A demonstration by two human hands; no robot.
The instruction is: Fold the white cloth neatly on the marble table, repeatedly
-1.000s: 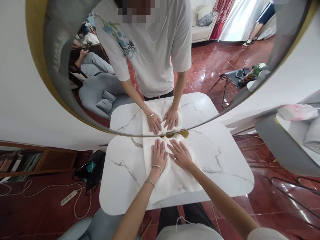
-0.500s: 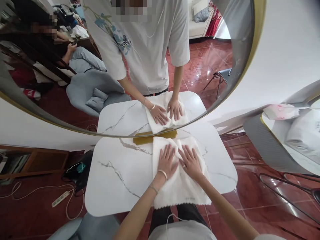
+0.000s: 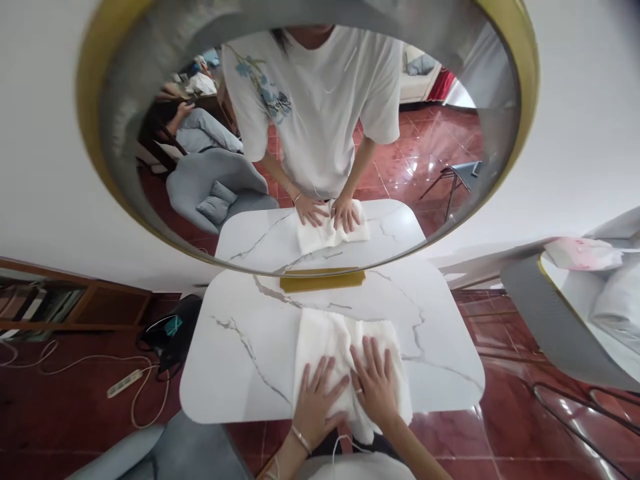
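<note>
A white towel (image 3: 327, 333) lies rumpled on the white marbled tabletop (image 3: 240, 387), its near end hanging over the front edge. My left hand (image 3: 317, 403) rests on the towel's left half, fingers spread, at the table's front edge. On the right half lies my right hand (image 3: 376, 380), flat with its fingers apart and a ring on one finger. A fold runs up the cloth between the two hands. Both hands press on top of the towel without gripping it.
A large round mirror (image 3: 310, 160) with a gold frame stands on a gold base (image 3: 323, 280) at the table's back. A grey chair (image 3: 185, 447) is at lower left, a power strip (image 3: 125, 383) on the floor. Another table (image 3: 565, 320) stands at right.
Both hands and the towel have slid toward me across the tabletop. The towel's far edge is now away from the mirror base, and its near end droops off the front. The view has shifted.
</note>
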